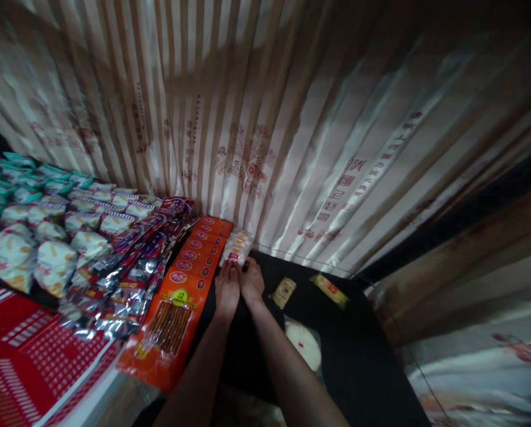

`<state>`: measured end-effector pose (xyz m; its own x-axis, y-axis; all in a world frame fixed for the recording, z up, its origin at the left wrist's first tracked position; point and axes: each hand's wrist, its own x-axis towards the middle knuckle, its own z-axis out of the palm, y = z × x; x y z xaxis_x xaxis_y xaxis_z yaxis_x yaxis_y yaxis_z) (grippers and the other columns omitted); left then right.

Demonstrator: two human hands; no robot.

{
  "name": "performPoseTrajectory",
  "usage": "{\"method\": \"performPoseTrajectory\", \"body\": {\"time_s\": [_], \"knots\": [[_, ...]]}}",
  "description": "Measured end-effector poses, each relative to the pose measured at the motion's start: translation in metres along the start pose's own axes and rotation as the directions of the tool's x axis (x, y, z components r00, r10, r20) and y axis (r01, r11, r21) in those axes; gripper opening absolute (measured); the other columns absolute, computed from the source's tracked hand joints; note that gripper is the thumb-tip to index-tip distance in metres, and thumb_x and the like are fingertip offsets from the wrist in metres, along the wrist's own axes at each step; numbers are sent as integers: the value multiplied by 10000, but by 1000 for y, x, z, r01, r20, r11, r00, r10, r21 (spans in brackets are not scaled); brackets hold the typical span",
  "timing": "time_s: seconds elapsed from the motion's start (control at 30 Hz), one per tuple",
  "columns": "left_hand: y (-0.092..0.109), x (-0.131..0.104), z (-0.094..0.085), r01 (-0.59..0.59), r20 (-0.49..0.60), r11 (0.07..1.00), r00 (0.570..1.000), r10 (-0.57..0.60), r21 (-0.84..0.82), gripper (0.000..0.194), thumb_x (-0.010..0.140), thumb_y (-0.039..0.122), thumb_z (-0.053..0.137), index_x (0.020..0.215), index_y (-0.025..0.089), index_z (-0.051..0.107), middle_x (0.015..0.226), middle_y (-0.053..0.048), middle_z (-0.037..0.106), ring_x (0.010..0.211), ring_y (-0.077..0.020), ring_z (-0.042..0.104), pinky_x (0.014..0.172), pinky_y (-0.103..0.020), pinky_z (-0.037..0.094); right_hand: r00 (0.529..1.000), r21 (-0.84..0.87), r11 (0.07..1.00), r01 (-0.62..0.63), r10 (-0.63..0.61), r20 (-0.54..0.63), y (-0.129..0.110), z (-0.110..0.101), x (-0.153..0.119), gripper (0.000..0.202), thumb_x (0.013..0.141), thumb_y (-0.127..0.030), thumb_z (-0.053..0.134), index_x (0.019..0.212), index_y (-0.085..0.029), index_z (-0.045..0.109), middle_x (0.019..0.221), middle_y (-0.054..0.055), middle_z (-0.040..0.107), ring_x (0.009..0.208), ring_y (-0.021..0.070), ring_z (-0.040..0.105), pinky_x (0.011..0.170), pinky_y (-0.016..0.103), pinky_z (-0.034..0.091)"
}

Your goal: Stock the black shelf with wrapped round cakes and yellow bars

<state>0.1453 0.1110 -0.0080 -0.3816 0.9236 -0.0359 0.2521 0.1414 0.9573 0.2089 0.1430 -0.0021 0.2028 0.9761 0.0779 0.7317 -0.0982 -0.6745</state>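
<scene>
Both my hands are together at the middle of a black-covered table (354, 356). My left hand (227, 287) and my right hand (251, 280) have their fingertips on the near end of a row of small white packets (238, 242) with red and yellow labels. The fingers of each hand are drawn together at the front packet. Just left of my left hand lies a row of overlapping orange snack packs (183, 279), the nearest with a clear window showing brown sticks. To the right of my right hand sits a small pale yellow packet (284, 292).
A yellow packet (330, 290) and a round white item in clear wrap (304, 345) lie at the right. Dark red packs (136, 279), white bags (56, 267) and green bags (27, 178) fill the left, behind a red basket (29, 356). A pleated curtain (247, 118) stands behind.
</scene>
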Motion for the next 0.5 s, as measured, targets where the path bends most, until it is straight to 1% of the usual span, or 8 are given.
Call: {"method": "performPoseTrajectory", "body": {"time_s": [0.13,0.27,0.37,0.43,0.5], "knots": [[4,-4,-2,-17,-9,1000,1000,17,15,330,886,198,353,1093,158,607,1289,-97,546,1266,-178,422,1082,-340,284,998,42,999,16,-14,-55,5,0,-6,429,805,-394,487,1171,-174,526,1025,113,597,890,222,580,747,313,441],[11,-16,-4,-29,-81,998,996,33,48,335,855,201,382,1086,112,606,1226,-139,582,1202,-216,483,1048,-349,325,994,94,993,78,-71,-79,13,-4,-20,429,805,-293,450,1195,-126,517,1057,129,579,891,209,571,799,317,449],[15,-35,-5,-105,-109,989,987,116,102,334,838,198,383,1080,124,601,1149,-126,613,1125,-221,528,1001,-360,379,992,114,987,113,-106,-72,20,-17,-38,409,795,-245,440,1172,-120,540,1093,128,566,890,192,566,838,313,444],[18,-53,-6,-178,-86,977,978,189,118,318,828,181,385,1059,148,601,1107,-104,617,1076,-203,546,970,-338,408,989,132,982,137,-128,-72,25,-29,-55,395,789,-224,436,1157,-136,548,1106,118,566,873,179,566,839,311,445],[22,-73,-7,-231,-39,967,971,236,110,303,811,149,389,1020,167,608,1079,-86,612,1028,-181,562,938,-306,430,984,157,972,173,-163,-75,31,-45,-76,373,789,-216,427,1132,-145,557,1093,111,576,871,176,563,828,313,450]]}}
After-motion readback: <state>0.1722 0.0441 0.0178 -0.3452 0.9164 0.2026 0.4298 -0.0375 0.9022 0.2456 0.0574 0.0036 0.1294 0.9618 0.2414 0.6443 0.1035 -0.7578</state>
